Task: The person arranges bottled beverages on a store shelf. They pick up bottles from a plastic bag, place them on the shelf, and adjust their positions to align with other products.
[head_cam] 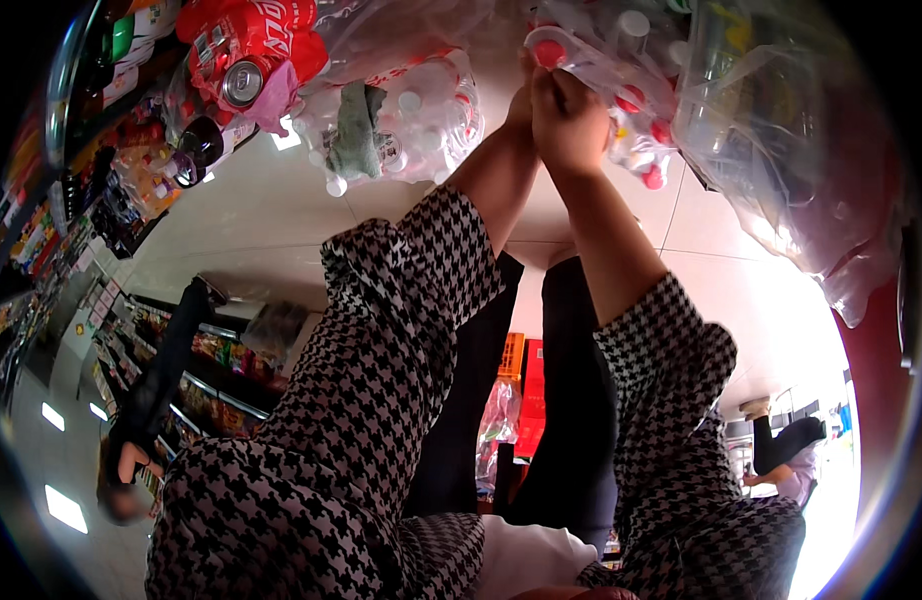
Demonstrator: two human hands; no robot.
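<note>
My right hand (573, 120) is at the top centre, its fingers curled at the edge of clear plastic wrap (581, 56) around bottles. A red bottle cap (549, 54) shows just above the fingers. Close against it on the left is my left hand (522, 101), its fingers mostly hidden behind the right one. More red caps (653, 177) poke out to the right of the hands. To the left lies a wrapped pack of white-capped bottles (423, 112) with a grey-green cloth (358, 129) on it.
Red-wrapped drink cans (243, 81) and dark bottles (202, 142) stand at the upper left. A large clear plastic bag (768, 127) hangs over the upper right. Stocked shelves (220, 397) and a person (160, 390) are at left; another person (787, 457) is far right. An orange crate (512, 356) shows between my legs.
</note>
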